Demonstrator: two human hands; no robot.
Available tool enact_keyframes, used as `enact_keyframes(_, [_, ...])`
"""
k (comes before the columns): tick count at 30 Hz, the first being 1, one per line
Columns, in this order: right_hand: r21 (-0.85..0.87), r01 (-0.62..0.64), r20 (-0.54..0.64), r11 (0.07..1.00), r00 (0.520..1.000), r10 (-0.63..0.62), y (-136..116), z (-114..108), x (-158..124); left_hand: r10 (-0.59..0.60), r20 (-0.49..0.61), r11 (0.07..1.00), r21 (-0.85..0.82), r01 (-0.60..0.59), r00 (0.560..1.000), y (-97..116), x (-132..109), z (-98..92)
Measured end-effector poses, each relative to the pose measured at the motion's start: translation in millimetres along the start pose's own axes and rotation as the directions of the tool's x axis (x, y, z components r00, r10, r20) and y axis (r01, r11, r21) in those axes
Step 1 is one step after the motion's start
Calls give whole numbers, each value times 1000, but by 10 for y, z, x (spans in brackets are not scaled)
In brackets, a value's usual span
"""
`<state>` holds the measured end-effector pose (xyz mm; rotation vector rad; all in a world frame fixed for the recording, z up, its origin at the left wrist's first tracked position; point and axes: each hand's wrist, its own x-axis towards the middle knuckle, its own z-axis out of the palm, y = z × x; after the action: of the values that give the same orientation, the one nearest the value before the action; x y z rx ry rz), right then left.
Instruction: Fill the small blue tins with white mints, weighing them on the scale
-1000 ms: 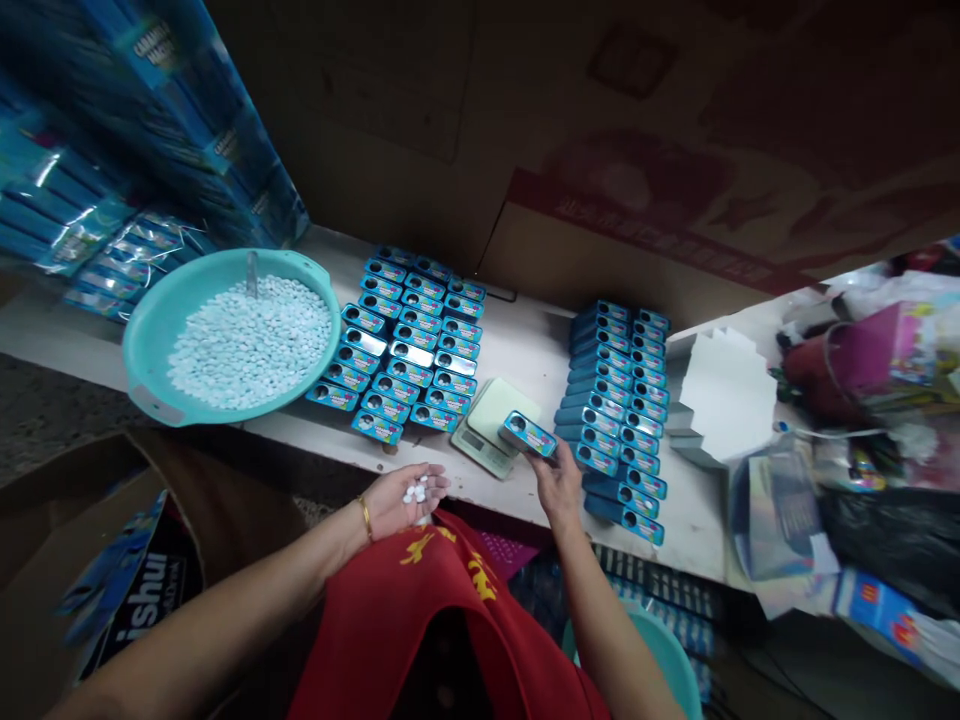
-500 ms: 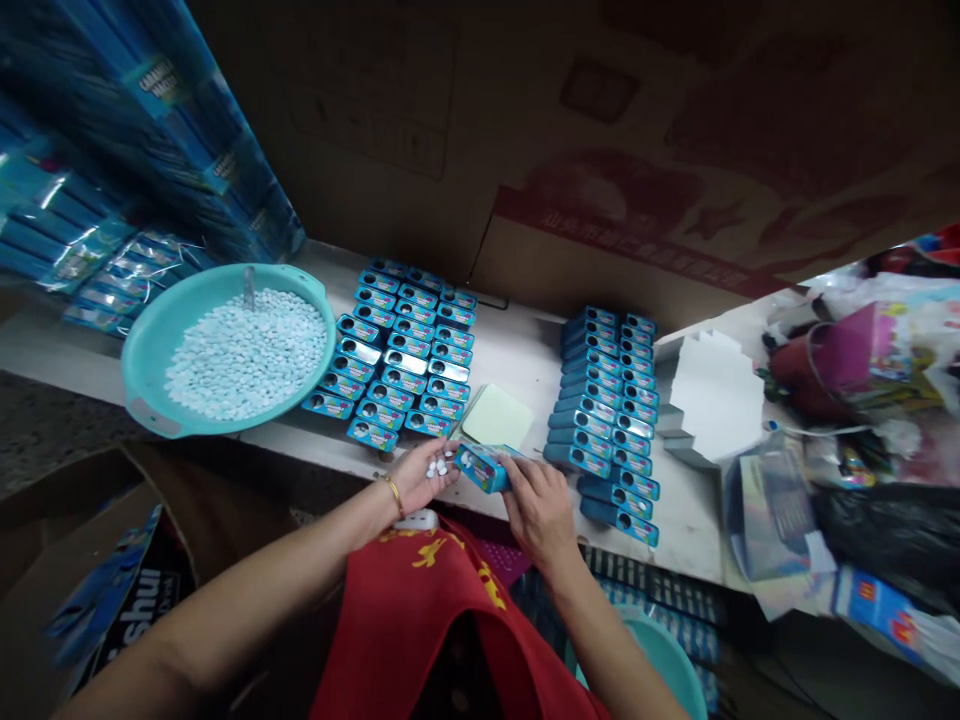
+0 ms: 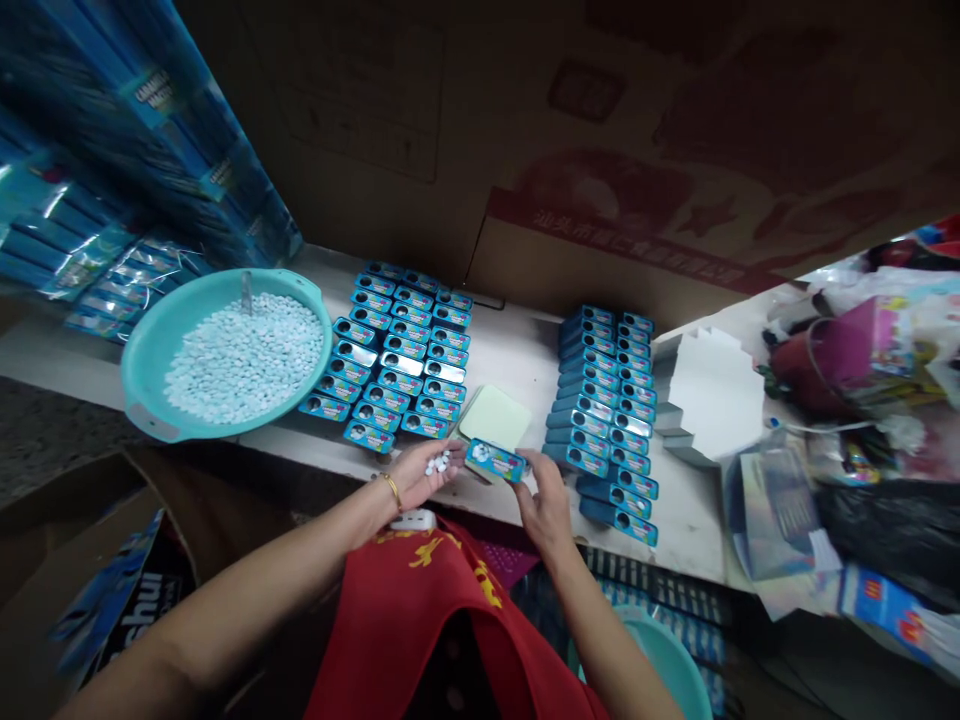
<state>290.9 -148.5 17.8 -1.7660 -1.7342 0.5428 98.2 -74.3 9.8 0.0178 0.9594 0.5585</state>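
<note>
Palm up, my left hand (image 3: 427, 472) cups several small white candies (image 3: 438, 463). Just to its right, my right hand (image 3: 546, 500) grips a small blue candy box (image 3: 495, 461) by its right end. White shows in the round hole at the left of the box's top face. The box is over the front edge of a pale yellow-green pad (image 3: 496, 415). Off to the left stands a turquoise basin (image 3: 142, 350) heaped with white candies (image 3: 247, 360), a clear scoop or handle (image 3: 247, 292) sticking up from them.
Rows of blue boxes (image 3: 403, 362) with dark round holes stand left of the pad; further rows (image 3: 600, 400) stand right. Behind the white table (image 3: 517, 345) rises a large cardboard carton (image 3: 600, 250). A white cut-out carton (image 3: 716, 390) and clutter fill the right end. Another turquoise basin (image 3: 667, 650) is below.
My right hand has turned the box from a tilt so its top face points up, and has shifted its grip to the right end. My left hand stays nearly in place.
</note>
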Motion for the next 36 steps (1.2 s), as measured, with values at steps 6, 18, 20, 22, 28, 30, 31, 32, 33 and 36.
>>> enact_keyframes(6, [452,-242,-80,858,948,309,431,331,260,25,-32,999,46,-23,999,39,-105,-216])
enact_keyframes(18, [109,-106,-208,988,970,127,167,218,-181,-40,-44,977,209,48,998,-90,-305,-419])
enact_keyframes(20, [171,-4,-8,985,1000,6,-120,222,-292,-96,-9,961,259,95,995,-132,-303,-375])
enact_keyframes(22, [213,49,190,976,977,-91,-364,261,-295,-162,54,939,314,137,985,-170,-299,-315])
enact_keyframes(28, [170,116,422,979,889,-178,-538,345,-165,-269,208,894,418,164,940,-213,-309,-219])
enact_keyframes(30, [156,119,442,981,879,-177,-509,352,-175,-275,234,893,422,158,932,-216,-313,-242])
enact_keyframes(31, [143,124,451,982,875,-176,-499,357,-185,-275,245,893,424,153,930,-218,-314,-258])
enact_keyframes(32, [129,131,459,983,871,-176,-495,363,-194,-272,254,893,425,146,928,-220,-315,-273])
enact_keyframes(33, [117,137,465,984,868,-176,-495,371,-201,-272,259,892,429,142,927,-223,-316,-287])
enact_keyframes(36, [103,136,469,985,867,-168,-508,392,-212,-279,249,882,448,145,927,-227,-328,-310])
